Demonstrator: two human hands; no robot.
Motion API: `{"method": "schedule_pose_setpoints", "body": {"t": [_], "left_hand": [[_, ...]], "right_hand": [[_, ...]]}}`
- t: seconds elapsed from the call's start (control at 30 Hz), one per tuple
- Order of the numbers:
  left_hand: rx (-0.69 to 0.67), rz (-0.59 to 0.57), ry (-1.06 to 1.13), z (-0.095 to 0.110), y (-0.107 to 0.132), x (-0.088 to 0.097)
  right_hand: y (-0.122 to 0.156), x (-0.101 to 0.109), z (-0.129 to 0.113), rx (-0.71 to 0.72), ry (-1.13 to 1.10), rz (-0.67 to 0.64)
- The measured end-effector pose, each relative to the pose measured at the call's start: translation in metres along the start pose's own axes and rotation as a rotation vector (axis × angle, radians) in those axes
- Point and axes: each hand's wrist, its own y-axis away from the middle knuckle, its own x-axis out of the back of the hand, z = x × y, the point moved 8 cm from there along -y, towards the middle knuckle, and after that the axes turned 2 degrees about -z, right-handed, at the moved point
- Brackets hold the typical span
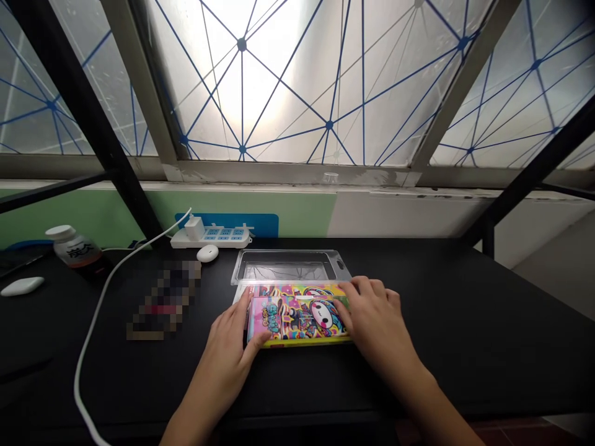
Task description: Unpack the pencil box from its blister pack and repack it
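Observation:
A flat, oblong pencil case [297,319] with a bright cartoon print lies on the black desk in front of me. Its print shows a white round face, pink and yellow patches and a yellow front edge. My left hand [230,337] holds its left end, thumb along the near edge and fingers at the side. Around the right end curls my right hand [376,316], with the thumb on the printed top. Just behind the case is a clear plastic tray [239,269], partly covered by it. The undersides of my fingers are hidden.
A white power strip [211,236] with a plugged-in charger stands by the wall. Its white cable [100,310] curves down the left side. Nearby are a round white object [207,253], a blurred-out item [165,303] and a white-capped bottle [74,248]. Black slanted posts flank the desk.

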Motion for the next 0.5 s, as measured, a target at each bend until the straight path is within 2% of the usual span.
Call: {"method": "schedule_pose_setpoints", "body": {"t": [0.13,0.2,0.37,0.5], "left_hand": [[0.006,-0.048,0.023,-0.001,0.002,-0.003],[0.002,-0.056,0.026,0.000,0.002,-0.003],[0.014,-0.076,0.031,0.002,0.000,-0.002],[0.029,-0.108,0.070,0.006,-0.002,-0.002]], "right_hand": [[-0.014,-0.007,-0.045,0.224,-0.315,-0.137],[-0.018,-0.012,-0.056,0.260,-0.388,-0.167],[-0.024,-0.020,-0.060,0.235,-0.390,-0.092],[-0.027,-0.013,-0.061,0.207,-0.399,0.012]]}}
